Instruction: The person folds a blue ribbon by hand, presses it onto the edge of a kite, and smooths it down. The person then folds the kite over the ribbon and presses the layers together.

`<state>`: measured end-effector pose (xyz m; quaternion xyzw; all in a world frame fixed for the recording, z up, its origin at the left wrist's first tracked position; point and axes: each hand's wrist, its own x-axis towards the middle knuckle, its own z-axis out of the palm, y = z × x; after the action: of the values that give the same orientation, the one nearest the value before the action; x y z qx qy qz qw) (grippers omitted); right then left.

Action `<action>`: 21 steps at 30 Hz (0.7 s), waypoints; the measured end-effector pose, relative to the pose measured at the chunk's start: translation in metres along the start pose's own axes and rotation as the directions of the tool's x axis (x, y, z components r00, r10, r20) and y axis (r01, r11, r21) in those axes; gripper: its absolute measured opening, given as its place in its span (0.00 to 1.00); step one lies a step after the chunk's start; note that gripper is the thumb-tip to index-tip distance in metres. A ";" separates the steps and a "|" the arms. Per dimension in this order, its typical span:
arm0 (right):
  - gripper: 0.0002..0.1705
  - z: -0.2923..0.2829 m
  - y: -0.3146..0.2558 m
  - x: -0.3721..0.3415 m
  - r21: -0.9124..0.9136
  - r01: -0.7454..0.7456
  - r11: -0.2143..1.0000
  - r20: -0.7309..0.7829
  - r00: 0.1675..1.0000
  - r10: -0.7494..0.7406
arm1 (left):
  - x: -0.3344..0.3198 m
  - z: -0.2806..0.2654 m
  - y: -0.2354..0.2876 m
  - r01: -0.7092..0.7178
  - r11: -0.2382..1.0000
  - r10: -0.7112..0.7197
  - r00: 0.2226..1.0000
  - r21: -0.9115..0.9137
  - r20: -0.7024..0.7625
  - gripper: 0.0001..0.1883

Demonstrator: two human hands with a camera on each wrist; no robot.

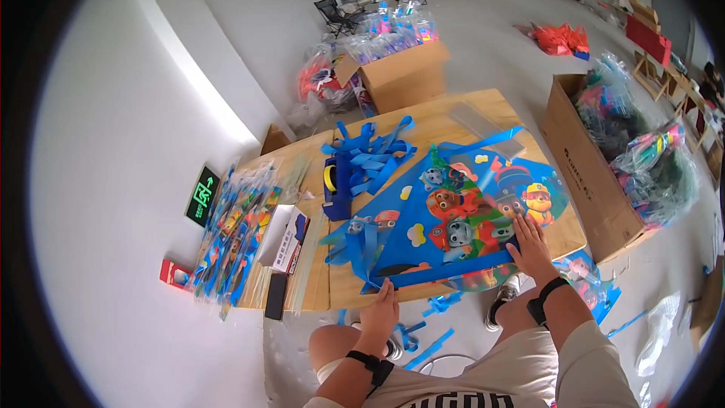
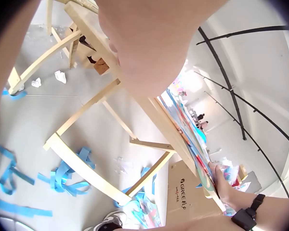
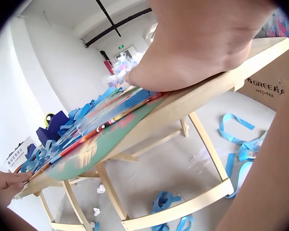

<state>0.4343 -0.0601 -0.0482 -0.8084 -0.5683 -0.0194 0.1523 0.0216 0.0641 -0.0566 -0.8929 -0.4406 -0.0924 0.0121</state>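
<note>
Printed blue sheets with cartoon dogs (image 1: pixel 453 208) lie on the wooden table (image 1: pixel 483 102), some overhanging its near edge. A flat blue strip (image 1: pixel 453 268) runs along their near side. At its left end the left hand (image 1: pixel 380 313) touches the strip with extended fingers at the table edge; the right wrist view shows this hand (image 3: pixel 7 185) there too. Flat on the sheets near the strip's right end rests the right hand (image 1: pixel 532 248), fingers spread a little. Looped blue ribbon (image 1: pixel 366 245) lies just above the left hand.
A blue tape dispenser (image 1: pixel 337 189) stands by a ribbon heap (image 1: pixel 374 153). Wrapped pieces (image 1: pixel 234 234), a white box (image 1: pixel 285 238) and a black phone-like object (image 1: pixel 276 296) are on the left. A large carton (image 1: pixel 596 174) stands right; ribbon scraps (image 2: pixel 67 175) litter the floor.
</note>
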 end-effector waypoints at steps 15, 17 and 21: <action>0.24 -0.033 -0.101 0.039 0.090 0.030 0.995 0.224 0.973 -0.049 | -0.004 -0.001 -0.002 0.020 0.991 -0.008 0.996 -0.134 0.089 0.26; 0.14 -0.004 -0.141 0.032 0.263 0.359 0.896 0.052 0.922 -0.385 | -0.007 0.002 -0.006 0.012 0.984 0.000 0.998 -0.176 0.069 0.27; 0.23 0.028 -0.257 0.030 0.372 0.324 0.870 0.115 0.914 -0.390 | -0.008 0.008 -0.007 0.019 0.972 -0.016 1.000 -0.233 0.012 0.26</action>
<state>0.2034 0.0537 -0.0111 -0.6476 -0.7145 0.1282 0.2317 0.0131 0.0632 -0.0664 -0.8846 -0.4346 -0.1392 -0.0957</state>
